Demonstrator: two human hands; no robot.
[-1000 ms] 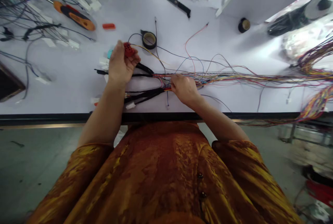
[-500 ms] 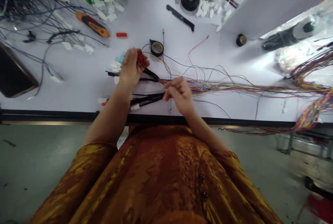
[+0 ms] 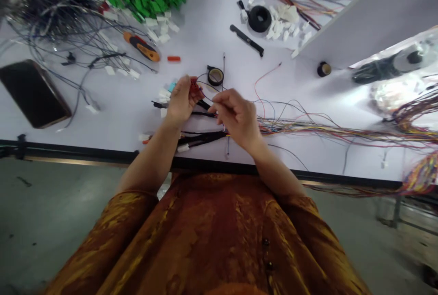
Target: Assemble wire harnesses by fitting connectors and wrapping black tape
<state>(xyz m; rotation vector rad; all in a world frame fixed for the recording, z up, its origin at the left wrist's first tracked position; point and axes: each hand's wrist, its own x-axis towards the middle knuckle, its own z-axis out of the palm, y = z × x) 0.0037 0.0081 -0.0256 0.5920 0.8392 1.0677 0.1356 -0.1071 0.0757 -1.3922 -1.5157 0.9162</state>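
Observation:
My left hand (image 3: 183, 102) is closed around a red connector (image 3: 194, 86), its holed face turned up. Thin wires run out of the connector toward the right. My right hand (image 3: 237, 116) pinches a thin dark wire (image 3: 208, 97) a short way right of the connector. Beneath both hands lies a wiring harness, its black-sleeved branches (image 3: 203, 138) spreading left to small white connectors (image 3: 183, 148). Its loose coloured wires (image 3: 308, 128) stretch off to the right. Just beyond my hands sits a roll of black tape (image 3: 215, 76).
At the left are a phone (image 3: 36, 94), an orange-handled screwdriver (image 3: 142, 47) and tangled wires with green connectors (image 3: 150, 0). Farther back lie a black cutter (image 3: 247, 40), another tape roll (image 3: 259, 18) and white connectors (image 3: 282, 23). A pale panel (image 3: 356, 25) stands at right.
My right hand has moved up closer to the red connector and now pinches a dark wire beside it. My left hand keeps hold of the connector. The whole view has shifted slightly.

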